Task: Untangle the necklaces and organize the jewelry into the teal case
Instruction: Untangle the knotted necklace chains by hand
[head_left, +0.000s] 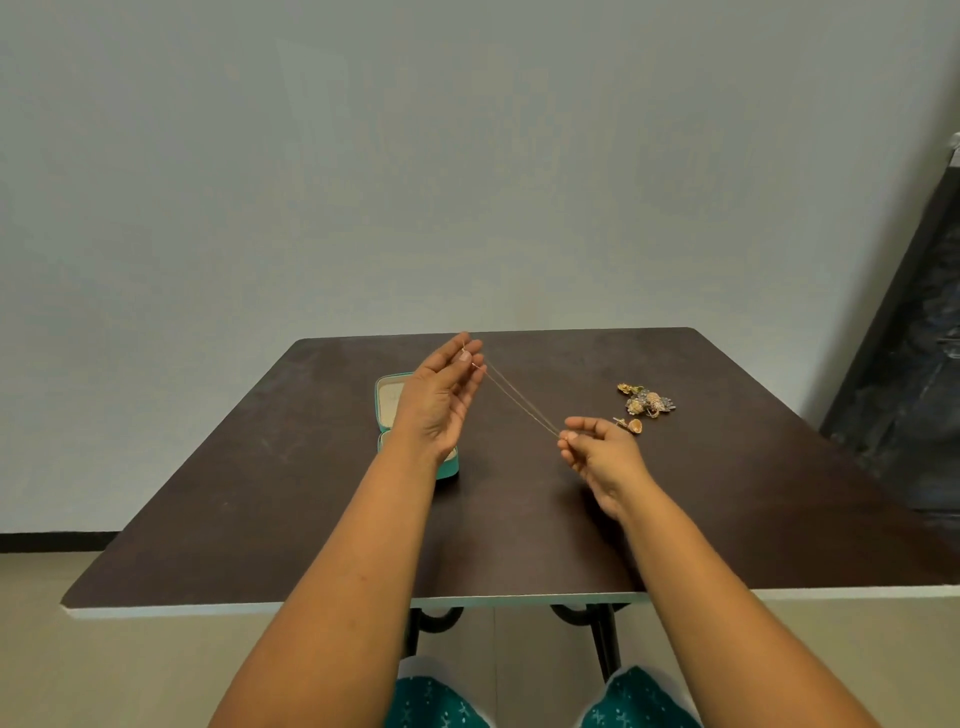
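Note:
A thin gold necklace chain (519, 399) is stretched taut in the air between my two hands. My left hand (441, 400) is raised palm-up and pinches one end between thumb and fingertips. My right hand (597, 452), lower and to the right, pinches the other end. The teal case (385, 395) lies open on the table with a cream lining; my left hand and wrist hide most of it. A small heap of gold and silver jewelry (647, 402) rests on the table to the right, with one gold piece (631, 425) just beyond my right hand.
The dark brown table (519, 540) has a white front edge and dark metal legs below. A grey wall stands behind. A dark object leans at the far right (914, 364). My knees in teal cloth show under the table.

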